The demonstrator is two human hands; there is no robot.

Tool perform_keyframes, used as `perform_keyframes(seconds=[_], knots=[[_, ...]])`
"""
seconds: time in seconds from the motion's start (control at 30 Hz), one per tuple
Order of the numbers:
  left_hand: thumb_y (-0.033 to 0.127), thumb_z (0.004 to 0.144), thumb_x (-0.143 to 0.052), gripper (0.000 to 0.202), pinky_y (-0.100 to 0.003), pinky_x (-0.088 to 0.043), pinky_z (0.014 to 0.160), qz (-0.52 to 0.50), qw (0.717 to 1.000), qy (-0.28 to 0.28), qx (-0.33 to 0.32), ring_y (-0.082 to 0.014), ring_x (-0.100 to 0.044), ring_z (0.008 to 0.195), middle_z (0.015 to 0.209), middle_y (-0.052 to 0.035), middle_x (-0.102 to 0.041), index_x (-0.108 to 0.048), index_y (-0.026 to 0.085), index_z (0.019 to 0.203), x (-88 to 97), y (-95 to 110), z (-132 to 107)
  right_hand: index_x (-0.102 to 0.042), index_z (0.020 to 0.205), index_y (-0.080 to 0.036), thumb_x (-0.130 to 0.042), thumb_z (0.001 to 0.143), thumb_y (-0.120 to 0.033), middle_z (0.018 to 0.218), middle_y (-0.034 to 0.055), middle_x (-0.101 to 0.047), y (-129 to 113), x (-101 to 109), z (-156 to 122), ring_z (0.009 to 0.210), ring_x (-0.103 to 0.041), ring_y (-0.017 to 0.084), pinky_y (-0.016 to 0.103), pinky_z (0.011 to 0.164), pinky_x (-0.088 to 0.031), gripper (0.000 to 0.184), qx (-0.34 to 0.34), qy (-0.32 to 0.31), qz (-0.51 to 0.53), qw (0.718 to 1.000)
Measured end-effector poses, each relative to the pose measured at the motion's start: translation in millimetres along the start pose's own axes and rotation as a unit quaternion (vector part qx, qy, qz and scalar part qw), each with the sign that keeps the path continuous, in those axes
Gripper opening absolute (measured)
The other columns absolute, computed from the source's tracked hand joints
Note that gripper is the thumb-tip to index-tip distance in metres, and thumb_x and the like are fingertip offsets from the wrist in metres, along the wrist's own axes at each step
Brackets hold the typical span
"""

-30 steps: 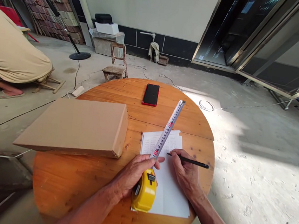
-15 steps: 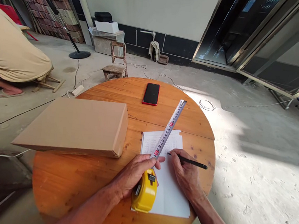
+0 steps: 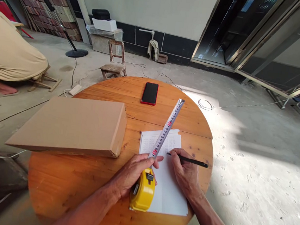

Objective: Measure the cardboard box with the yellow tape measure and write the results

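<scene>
My left hand [image 3: 136, 169] is closed on a yellow tape measure [image 3: 144, 193], its thumb pressing the drawn-out blade [image 3: 166, 128]. The blade slants up and to the right, over the top part of a sheet of white paper [image 3: 168, 195]. Rows of small writing show on the upper part of that sheet. My right hand [image 3: 187, 169] pinches a black pen [image 3: 194, 161], its tip at the paper just below the written rows. The heel of this hand rests along the sheet's right side.
On the round wooden table [image 3: 69, 182] a closed cardboard box [image 3: 69, 124] lies to the left. A phone with a red edge [image 3: 149, 93] is at the far side. Beyond stand a small wooden chair [image 3: 114, 61] and a seated person in tan cloth [image 3: 15, 50]. Cables cross the floor.
The whole view has shifted slightly, so everything sits a little further left. Both hands keep their grips, and no clear movement of the pen or tape measure against the paper shows.
</scene>
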State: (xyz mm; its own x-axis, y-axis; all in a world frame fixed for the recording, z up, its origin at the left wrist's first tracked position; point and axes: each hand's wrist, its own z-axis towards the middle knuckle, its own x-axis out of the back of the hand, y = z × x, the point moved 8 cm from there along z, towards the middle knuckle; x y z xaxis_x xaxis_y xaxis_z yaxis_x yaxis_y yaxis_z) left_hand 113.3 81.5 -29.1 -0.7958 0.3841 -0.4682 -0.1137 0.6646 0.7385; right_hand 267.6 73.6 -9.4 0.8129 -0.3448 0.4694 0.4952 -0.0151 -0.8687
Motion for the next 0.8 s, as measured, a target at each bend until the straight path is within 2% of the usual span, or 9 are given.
perform_keyframes(seconds=[0.17,0.5,0.8], knots=[[0.042,0.081,-0.054,0.025,-0.022,-0.039,0.047,-0.002,1.000,0.003,0.016,-0.0162,-0.062,0.057,0.070,-0.0092,-0.069,-0.055,0.017,0.075,-0.1,-1.6,-0.6,-0.060,0.076,-0.017,-0.050,0.086,-0.029,0.068,0.0001,-0.058,0.2,7.0,0.0,0.060,-0.050,0.012,0.023,0.056,-0.040,0.018,-0.002,0.028,0.016,0.999],[0.041,0.083,-0.054,0.024,-0.022,-0.041,0.052,0.000,1.000,-0.006,-0.002,-0.0152,-0.061,0.053,0.059,-0.0066,-0.067,-0.055,0.017,0.077,1.6,-2.0,0.3,-0.062,0.079,-0.017,-0.051,0.085,-0.031,0.068,0.0010,-0.060,3.9,3.2,1.8,0.060,-0.050,0.013,0.024,0.056,-0.040,0.019,-0.007,0.016,-0.006,1.000],[0.038,0.083,-0.053,0.022,-0.022,-0.040,0.049,-0.003,1.000,-0.007,0.014,-0.0136,-0.060,0.054,0.076,-0.0104,-0.070,-0.054,0.017,0.075,0.4,-1.5,0.0,-0.062,0.079,-0.017,-0.051,0.085,-0.031,0.068,0.0005,-0.060,2.7,1.9,1.4,0.060,-0.050,0.012,0.024,0.056,-0.040,0.019,-0.004,0.005,-0.010,1.000]])
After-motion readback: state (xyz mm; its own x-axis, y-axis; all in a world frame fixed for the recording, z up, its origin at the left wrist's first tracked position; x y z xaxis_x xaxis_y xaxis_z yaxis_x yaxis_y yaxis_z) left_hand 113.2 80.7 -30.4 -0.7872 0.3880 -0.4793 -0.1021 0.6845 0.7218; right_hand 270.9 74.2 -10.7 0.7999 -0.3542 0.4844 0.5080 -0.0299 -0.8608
